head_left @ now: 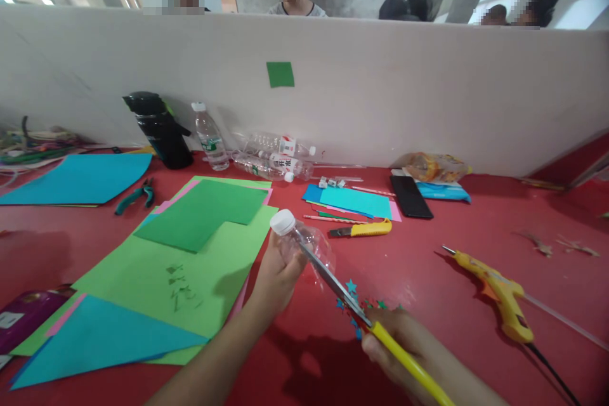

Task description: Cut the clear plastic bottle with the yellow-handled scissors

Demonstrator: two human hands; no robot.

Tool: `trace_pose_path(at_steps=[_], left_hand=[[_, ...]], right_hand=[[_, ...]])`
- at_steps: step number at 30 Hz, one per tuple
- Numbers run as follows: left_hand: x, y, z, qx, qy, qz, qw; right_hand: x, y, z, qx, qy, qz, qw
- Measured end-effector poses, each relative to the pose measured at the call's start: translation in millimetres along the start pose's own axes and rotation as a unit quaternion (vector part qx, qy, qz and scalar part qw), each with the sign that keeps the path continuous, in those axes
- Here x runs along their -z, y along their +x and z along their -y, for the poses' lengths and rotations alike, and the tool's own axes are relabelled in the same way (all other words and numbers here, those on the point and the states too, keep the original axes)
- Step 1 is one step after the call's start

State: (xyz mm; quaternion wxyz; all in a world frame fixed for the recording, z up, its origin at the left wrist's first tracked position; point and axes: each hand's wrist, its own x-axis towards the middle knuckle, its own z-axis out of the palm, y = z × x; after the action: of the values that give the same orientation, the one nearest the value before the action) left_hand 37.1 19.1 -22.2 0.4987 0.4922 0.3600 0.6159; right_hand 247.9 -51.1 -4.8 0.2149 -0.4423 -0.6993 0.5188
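My left hand (280, 273) grips the neck end of a cut clear plastic bottle (320, 242) with a white cap (283, 221). The cap points up and to the left. In my right hand (397, 342) is a pair of scissors (340, 288) with long metal blades and yellow handles. The blade tips lie against the bottle piece near my left thumb; whether they cut into it I cannot tell. Small blue, green and red stars (351, 286) lie on the red table just beyond my right hand, partly hidden by the scissors.
Coloured paper sheets (223, 266) and pliers (137, 195) lie left. A black flask (157, 130) and several bottles (209, 139) stand or lie along the white partition (380, 89). A utility knife (364, 229) and phone (412, 196) lie ahead; a corded yellow glue gun (499, 295) sits right. People are beyond the partition.
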Motion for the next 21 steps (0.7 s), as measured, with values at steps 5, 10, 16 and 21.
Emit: trace_pose_path(at_steps=[5,10,16,21], left_hand=[[2.5,1,3,-0.009,0.025,0.003,1.000],[4.3,1,2,-0.004,0.040,0.000,0.999],[3.7,1,3,0.004,0.035,-0.011,0.999],[1.3,1,1,-0.008,0.035,-0.015,0.999]], right_hand=[[-1,0,0,-0.004,0.009,-0.003,1.000],[0,0,5,-0.018,0.018,0.006,1.000],[3,-2,11,-0.022,0.019,0.022,0.999],[2,-3,11,-0.034,0.032,0.025,0.999]])
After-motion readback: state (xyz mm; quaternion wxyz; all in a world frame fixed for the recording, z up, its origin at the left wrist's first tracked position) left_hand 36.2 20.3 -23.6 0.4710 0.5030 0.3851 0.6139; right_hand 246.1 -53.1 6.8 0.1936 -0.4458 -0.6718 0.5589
